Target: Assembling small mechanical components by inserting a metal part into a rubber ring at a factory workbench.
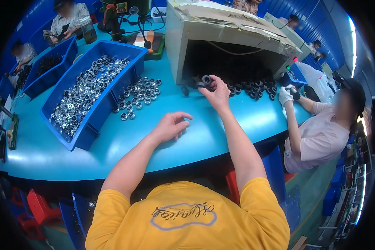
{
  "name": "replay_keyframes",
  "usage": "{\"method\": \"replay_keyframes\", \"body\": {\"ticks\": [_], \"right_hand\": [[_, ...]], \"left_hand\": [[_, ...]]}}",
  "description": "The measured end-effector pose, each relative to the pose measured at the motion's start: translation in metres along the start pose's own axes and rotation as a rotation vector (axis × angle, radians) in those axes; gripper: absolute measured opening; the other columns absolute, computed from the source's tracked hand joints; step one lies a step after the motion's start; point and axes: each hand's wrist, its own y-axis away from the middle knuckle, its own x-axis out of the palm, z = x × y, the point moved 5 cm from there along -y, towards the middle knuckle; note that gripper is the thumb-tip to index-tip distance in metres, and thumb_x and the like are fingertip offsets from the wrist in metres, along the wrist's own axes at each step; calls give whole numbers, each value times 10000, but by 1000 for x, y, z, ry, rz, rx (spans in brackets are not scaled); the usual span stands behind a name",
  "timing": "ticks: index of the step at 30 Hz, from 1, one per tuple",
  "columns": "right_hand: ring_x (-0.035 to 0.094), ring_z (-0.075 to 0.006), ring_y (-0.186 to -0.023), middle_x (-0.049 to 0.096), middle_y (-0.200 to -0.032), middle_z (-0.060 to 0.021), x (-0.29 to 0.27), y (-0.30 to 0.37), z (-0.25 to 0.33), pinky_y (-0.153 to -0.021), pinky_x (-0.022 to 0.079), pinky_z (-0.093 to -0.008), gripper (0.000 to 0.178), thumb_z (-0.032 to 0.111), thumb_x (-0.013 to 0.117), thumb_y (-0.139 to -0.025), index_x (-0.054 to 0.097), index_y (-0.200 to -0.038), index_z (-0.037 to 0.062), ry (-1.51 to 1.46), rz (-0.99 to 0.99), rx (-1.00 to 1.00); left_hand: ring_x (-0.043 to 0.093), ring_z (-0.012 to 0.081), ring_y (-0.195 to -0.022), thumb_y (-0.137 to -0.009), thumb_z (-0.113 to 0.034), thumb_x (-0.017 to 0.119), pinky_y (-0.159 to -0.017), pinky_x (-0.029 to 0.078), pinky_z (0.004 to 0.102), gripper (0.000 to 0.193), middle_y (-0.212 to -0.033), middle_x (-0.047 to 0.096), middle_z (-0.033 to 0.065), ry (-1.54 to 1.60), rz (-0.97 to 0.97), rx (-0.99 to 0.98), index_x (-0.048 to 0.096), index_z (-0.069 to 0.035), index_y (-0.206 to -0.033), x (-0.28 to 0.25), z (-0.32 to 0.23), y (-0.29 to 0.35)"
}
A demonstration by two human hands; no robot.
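My right hand (218, 93) pinches a few small black rings between thumb and fingers, at the mouth of a box-shaped housing (180, 50). One ring (206, 79) shows its open centre above the fingertips. Beside that hand, a heap of black rings (254, 88) spills from the dark inside of the housing onto the table, and a single dark ring (185, 90) lies to its left. My left hand (171, 126) hovers at or just above the blue-green table (187, 143), fingers loosely bent and apart, with nothing visible in it.
To the left stands a blue bin (87, 139) filled with shiny metal rings, with more metal rings (142, 91) loose beside it. Another blue bin (71, 52) is behind. At the right, a co-worker in white gloves (285, 96) handles a dark part. Red stools (41, 206) are below the table.
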Motion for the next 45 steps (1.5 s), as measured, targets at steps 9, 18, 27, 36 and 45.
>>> {"method": "replay_keyframes", "body": {"ticks": [9,18,27,36,45], "right_hand": [[589,-254,-1010,634,-982,-18,-5,29,-3,-940,410,-433,468,207,796,-719,683,-1172,175,203,-23,-57],[625,-79,-742,696,-809,-11,9,38,51,-653,513,-260,198,87,709,-849,728,-1034,19,-442,245,119],[666,-120,-886,675,-1005,-60,74,40,104,-776,584,-296,361,139,753,-890,637,-1192,-20,-1151,837,433],[670,-181,-1010,695,-1174,-128,79,20,43,-906,536,-327,459,165,734,-877,650,-1294,-9,-594,454,210],[616,-289,-1122,696,-1129,-111,71,8,116,-945,504,-384,327,164,732,-812,745,-1127,74,-173,263,-263]], "left_hand": [[570,58,-589,-979,-110,625,-476,473,216,236,-783,610,5,40,-7,60,682,-74,-1205,-1,-2,3],[595,54,-710,-960,-126,667,-500,478,211,411,-881,630,18,124,-294,317,576,-76,-1357,-33,-16,12],[620,115,-845,-948,-110,706,-625,551,272,504,-1082,655,69,408,-284,434,524,-43,-1413,-71,-19,13],[652,159,-863,-899,-116,768,-775,585,333,609,-1159,643,149,699,-136,422,500,-67,-1443,-79,-24,15],[669,159,-899,-897,-90,761,-791,605,333,610,-1176,624,149,756,-67,432,491,-56,-1443,-74,-29,16]]}}
